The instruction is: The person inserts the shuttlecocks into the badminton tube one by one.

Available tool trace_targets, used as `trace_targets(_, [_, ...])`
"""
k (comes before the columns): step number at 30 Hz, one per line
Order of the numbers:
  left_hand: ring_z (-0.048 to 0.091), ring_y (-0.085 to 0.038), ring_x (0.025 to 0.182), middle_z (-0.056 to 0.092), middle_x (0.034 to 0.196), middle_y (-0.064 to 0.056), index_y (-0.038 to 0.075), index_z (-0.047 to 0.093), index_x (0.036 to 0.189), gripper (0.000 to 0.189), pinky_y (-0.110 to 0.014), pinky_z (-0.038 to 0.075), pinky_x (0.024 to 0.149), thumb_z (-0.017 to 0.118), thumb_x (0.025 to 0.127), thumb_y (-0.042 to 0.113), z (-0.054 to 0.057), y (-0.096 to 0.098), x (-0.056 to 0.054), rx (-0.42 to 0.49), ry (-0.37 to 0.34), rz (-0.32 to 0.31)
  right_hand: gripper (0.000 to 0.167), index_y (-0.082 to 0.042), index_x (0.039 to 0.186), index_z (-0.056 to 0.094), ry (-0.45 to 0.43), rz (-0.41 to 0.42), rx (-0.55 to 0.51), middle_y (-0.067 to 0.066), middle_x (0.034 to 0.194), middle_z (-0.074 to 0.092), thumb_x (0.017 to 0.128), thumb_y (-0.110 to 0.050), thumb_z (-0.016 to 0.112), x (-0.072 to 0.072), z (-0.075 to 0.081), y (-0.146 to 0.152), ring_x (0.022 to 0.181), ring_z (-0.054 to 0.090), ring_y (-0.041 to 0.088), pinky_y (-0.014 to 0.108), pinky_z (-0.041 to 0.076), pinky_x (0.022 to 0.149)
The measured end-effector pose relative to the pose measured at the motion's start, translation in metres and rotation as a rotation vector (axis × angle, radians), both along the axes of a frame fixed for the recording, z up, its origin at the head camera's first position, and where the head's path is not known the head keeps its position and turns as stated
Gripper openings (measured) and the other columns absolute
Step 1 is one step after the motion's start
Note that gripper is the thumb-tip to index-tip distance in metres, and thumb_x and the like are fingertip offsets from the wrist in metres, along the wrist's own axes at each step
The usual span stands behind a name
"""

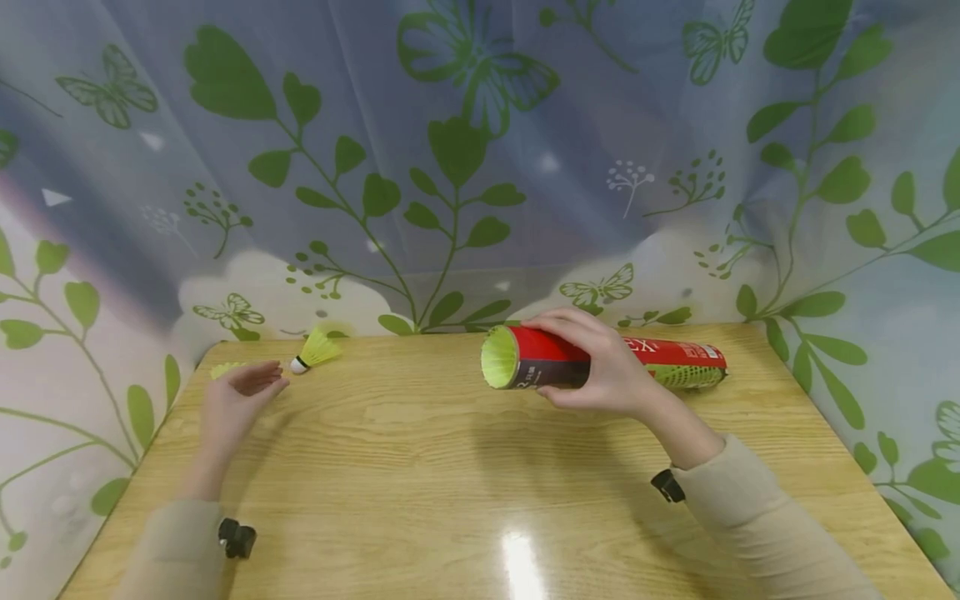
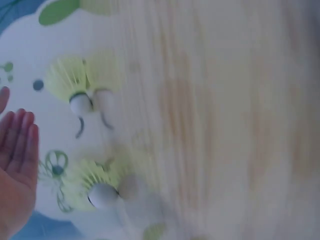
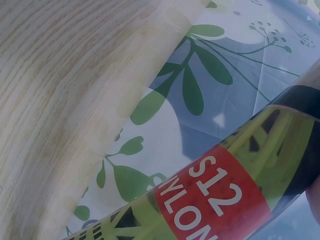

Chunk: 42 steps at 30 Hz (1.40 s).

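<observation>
My right hand (image 1: 600, 367) grips a red and yellow-green shuttlecock tube (image 1: 540, 346) around its near part, thumb below and fingers over the top. The tube lies sideways, its uncovered end facing left with a yellow shuttlecock skirt (image 1: 498, 358) inside. The lettering "S12 NYLON" shows on its red label (image 3: 215, 195) in the right wrist view. At the back left, my left hand (image 1: 236, 404) holds nothing, its fingers extended beside a yellow shuttlecock (image 1: 318, 348) with a white cork. Another shuttlecock (image 2: 85, 187) lies nearby, mostly hidden behind the left hand in the head view.
A light wooden table (image 1: 390, 467) lies under both hands. Behind it and at both sides hangs a curtain (image 1: 465, 250) printed with leaves and butterflies. Each forearm carries a black wrist device (image 1: 237, 538) by the sleeve.
</observation>
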<state>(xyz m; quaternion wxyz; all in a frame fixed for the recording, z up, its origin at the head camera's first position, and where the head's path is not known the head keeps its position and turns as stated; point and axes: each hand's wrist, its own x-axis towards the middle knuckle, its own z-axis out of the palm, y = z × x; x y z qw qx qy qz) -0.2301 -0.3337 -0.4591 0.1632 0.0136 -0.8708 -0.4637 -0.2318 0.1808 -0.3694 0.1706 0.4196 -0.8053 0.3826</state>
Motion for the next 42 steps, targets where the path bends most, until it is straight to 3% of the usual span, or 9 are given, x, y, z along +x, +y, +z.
trace_targets(2, [0.062, 0.023, 0.088, 0.067, 0.100, 0.035, -0.009, 0.069, 0.130, 0.038, -0.001, 0.052, 0.078, 0.078, 0.097, 0.008, -0.002, -0.009, -0.001, -0.002, 0.040, 0.008, 0.072, -0.007, 0.138, 0.067, -0.004, 0.001, -0.002, 0.014, 0.138, 0.066, 0.071, -0.009, 0.090, 0.000, 0.000, 0.000, 0.118, 0.063, 0.027, 0.036, 0.059, 0.084])
trace_targets(5, [0.061, 0.023, 0.091, 0.062, 0.099, 0.043, -0.010, 0.070, 0.129, 0.038, 0.000, 0.050, 0.080, 0.079, 0.096, 0.006, -0.003, -0.022, -0.004, -0.008, 0.092, 0.035, 0.072, -0.007, 0.138, 0.067, -0.005, 0.005, -0.003, 0.015, 0.138, 0.066, 0.070, -0.008, 0.090, -0.001, 0.000, -0.001, 0.118, 0.063, 0.028, 0.035, 0.059, 0.084])
trace_targets(10, [0.060, 0.023, 0.094, 0.059, 0.098, 0.045, -0.007, 0.071, 0.130, 0.039, 0.002, 0.049, 0.079, 0.081, 0.095, 0.006, -0.004, -0.039, -0.006, -0.011, 0.103, 0.131, 0.072, -0.007, 0.138, 0.067, -0.009, 0.008, 0.002, 0.015, 0.138, 0.066, 0.070, -0.008, 0.090, -0.001, 0.000, 0.000, 0.118, 0.063, 0.028, 0.036, 0.059, 0.086])
trace_targets(16, [0.059, 0.022, 0.095, 0.060, 0.098, 0.045, -0.001, 0.071, 0.133, 0.040, 0.003, 0.048, 0.080, 0.080, 0.096, 0.011, -0.003, -0.061, -0.007, 0.020, 0.055, 0.198, 0.071, -0.007, 0.138, 0.066, -0.017, -0.001, 0.010, 0.015, 0.139, 0.065, 0.071, -0.008, 0.090, 0.000, 0.000, -0.001, 0.118, 0.063, 0.029, 0.036, 0.059, 0.085])
trace_targets(27, [0.057, 0.021, 0.106, 0.071, 0.124, 0.029, 0.004, 0.065, 0.144, 0.050, 0.001, 0.048, 0.093, 0.077, 0.100, 0.023, -0.003, -0.090, -0.010, 0.064, -0.047, 0.197, 0.071, -0.007, 0.139, 0.066, -0.023, -0.006, 0.030, 0.015, 0.139, 0.066, 0.071, -0.008, 0.090, 0.000, 0.001, -0.002, 0.116, 0.064, 0.030, 0.036, 0.059, 0.083])
trace_targets(31, [0.056, 0.017, 0.117, 0.068, 0.142, 0.017, 0.007, 0.062, 0.148, 0.055, 0.001, 0.046, 0.096, 0.076, 0.101, 0.031, -0.007, -0.097, -0.013, 0.018, -0.117, 0.214, 0.072, -0.007, 0.139, 0.065, -0.029, -0.011, 0.043, 0.015, 0.140, 0.065, 0.072, -0.009, 0.090, 0.000, 0.001, -0.002, 0.117, 0.064, 0.031, 0.037, 0.060, 0.083])
trace_targets(36, [0.058, 0.014, 0.118, 0.062, 0.151, 0.004, 0.006, 0.059, 0.150, 0.058, 0.002, 0.046, 0.093, 0.074, 0.102, 0.035, -0.010, -0.103, -0.017, -0.049, -0.145, 0.191, 0.072, -0.008, 0.140, 0.065, -0.036, -0.015, 0.047, 0.015, 0.140, 0.065, 0.072, -0.009, 0.090, 0.000, 0.000, -0.002, 0.117, 0.064, 0.031, 0.036, 0.060, 0.082])
trace_targets(38, [0.060, 0.006, 0.127, 0.060, 0.154, 0.001, 0.005, 0.057, 0.152, 0.061, 0.003, 0.046, 0.092, 0.072, 0.103, 0.037, -0.010, -0.104, -0.019, -0.073, -0.160, 0.171, 0.072, -0.008, 0.139, 0.066, -0.035, -0.014, 0.046, 0.015, 0.140, 0.065, 0.072, -0.009, 0.090, 0.000, 0.000, -0.002, 0.117, 0.064, 0.031, 0.036, 0.060, 0.082])
trace_targets(42, [0.052, -0.027, 0.149, 0.051, 0.162, -0.005, 0.003, 0.050, 0.156, 0.067, 0.003, 0.044, 0.093, 0.069, 0.104, 0.041, -0.010, -0.104, -0.021, -0.096, -0.200, 0.119, 0.072, -0.008, 0.139, 0.066, -0.032, -0.009, 0.044, 0.015, 0.139, 0.065, 0.071, -0.009, 0.090, 0.000, -0.001, -0.003, 0.117, 0.064, 0.030, 0.036, 0.060, 0.083])
